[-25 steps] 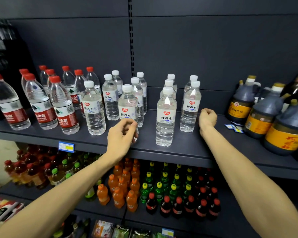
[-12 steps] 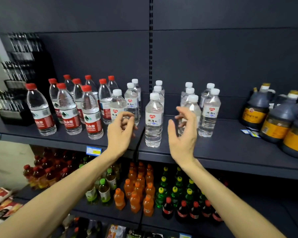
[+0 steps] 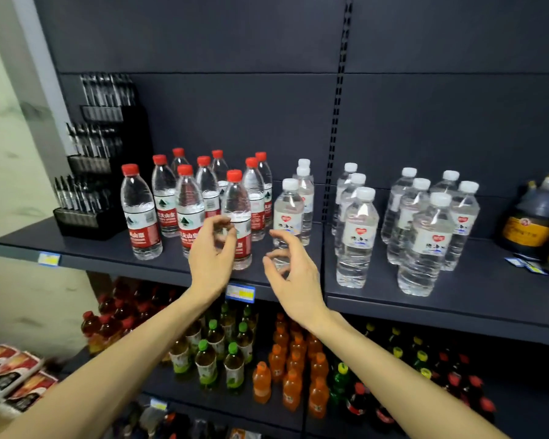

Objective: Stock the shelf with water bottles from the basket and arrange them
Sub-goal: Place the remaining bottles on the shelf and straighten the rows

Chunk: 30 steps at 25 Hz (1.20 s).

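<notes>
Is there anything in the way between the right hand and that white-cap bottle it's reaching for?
Nothing visible. The right hand is open, directly in front of the nearest white-cap bottle at the shelf front. The red-cap bottle stands to its left, by the left hand, not between them.

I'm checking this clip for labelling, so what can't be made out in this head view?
- Basket: nowhere in frame.
- Dark brown sauce jugs: cut by the right edge.
- Blue shelf price tag: print blurred.
- White-capped clear water bottle: base hidden by the right hand.
- Left hand: contact with bottles unclear.
</notes>
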### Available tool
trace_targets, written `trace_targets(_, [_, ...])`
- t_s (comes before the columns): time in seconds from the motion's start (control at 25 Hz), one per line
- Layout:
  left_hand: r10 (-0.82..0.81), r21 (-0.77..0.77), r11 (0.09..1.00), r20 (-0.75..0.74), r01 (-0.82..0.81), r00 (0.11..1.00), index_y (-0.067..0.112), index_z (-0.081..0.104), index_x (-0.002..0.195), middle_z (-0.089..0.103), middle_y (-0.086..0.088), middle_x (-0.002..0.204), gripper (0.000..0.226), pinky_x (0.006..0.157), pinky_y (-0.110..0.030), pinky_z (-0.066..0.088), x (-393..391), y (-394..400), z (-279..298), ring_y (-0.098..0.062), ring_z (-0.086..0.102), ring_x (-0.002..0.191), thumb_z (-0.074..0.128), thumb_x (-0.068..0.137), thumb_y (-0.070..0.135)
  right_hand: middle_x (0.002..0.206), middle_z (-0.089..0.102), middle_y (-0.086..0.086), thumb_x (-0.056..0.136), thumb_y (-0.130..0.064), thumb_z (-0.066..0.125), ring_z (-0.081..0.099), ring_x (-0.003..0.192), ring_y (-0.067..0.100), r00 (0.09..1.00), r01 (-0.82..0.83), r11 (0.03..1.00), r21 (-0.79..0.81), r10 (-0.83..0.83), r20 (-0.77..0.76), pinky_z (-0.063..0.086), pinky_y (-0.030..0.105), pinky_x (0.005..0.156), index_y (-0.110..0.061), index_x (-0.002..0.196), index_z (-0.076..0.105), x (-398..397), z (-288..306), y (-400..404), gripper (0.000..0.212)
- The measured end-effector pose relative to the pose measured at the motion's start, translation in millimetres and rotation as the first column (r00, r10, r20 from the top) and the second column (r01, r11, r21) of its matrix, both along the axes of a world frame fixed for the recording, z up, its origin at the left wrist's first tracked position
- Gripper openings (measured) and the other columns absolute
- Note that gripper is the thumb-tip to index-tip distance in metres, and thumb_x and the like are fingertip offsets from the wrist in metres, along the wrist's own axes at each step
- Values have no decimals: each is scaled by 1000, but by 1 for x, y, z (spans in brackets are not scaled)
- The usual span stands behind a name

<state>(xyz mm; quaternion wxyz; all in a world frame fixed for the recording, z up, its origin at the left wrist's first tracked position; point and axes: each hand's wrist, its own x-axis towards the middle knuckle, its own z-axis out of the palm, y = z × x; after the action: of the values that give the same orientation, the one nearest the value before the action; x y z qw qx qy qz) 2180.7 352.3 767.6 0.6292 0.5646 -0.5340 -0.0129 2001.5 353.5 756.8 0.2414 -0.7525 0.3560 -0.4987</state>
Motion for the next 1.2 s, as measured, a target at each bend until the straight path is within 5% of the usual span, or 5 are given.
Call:
trace_targets(0.2, [131, 82, 988, -24, -129, 991, 24, 50, 135, 59, 8, 129, 39, 84, -39, 53, 71, -5, -17, 16, 55, 92, 60, 99, 34, 143, 52, -17, 96, -44, 62, 59, 118, 3, 986, 121, 992, 18, -118, -117, 55, 39, 92, -33, 152, 29, 70, -18, -6, 66])
trace_targets(0.36, [139, 206, 971, -81, -120, 987, 15, 42, 146, 52, -3, 142, 70, 102, -39, 46, 103, -30, -26, -19, 54, 129, 73, 88, 41, 153, 44, -2, 90, -49, 69, 48, 137, 18, 963, 260, 957, 127, -247, -109, 48, 45, 106, -24, 155, 25, 110, -31, -28, 83])
trace_targets(0.52, [15, 370, 927, -183, 55, 983, 14, 31, 154, 54, -5, 150, 101, 112, -43, 43, 127, -61, -22, -26, 53, 137, 81, 75, 52, 148, 53, 1, 82, -48, 77, 55, 132, 22, 956, 294, 913, 283, -283, -83, 48, 44, 106, -20, 153, 29, 119, -22, -62, 91])
trace_targets(1.04, [-105, 477, 872, -33, 108, 994, 18, 46, 142, 62, 0, 140, 73, 107, -42, 46, 134, -51, -27, -25, 58, 130, 78, 85, 50, 137, 64, 0, 83, -37, 82, 61, 124, 19, 984, 168, 940, 298, -144, -100, 48, 32, 101, -18, 143, 45, 108, -24, -72, 73])
trace_targets(1.2, [21, 255, 966, 36, -30, 999, 14, 40, 148, 52, -4, 147, 81, 110, -38, 43, 120, -31, -25, -21, 49, 137, 81, 83, 42, 146, 55, 0, 83, -42, 81, 55, 132, 19, 985, 170, 942, 289, -150, -91, 45, 37, 110, -19, 149, 36, 104, -21, -59, 83])
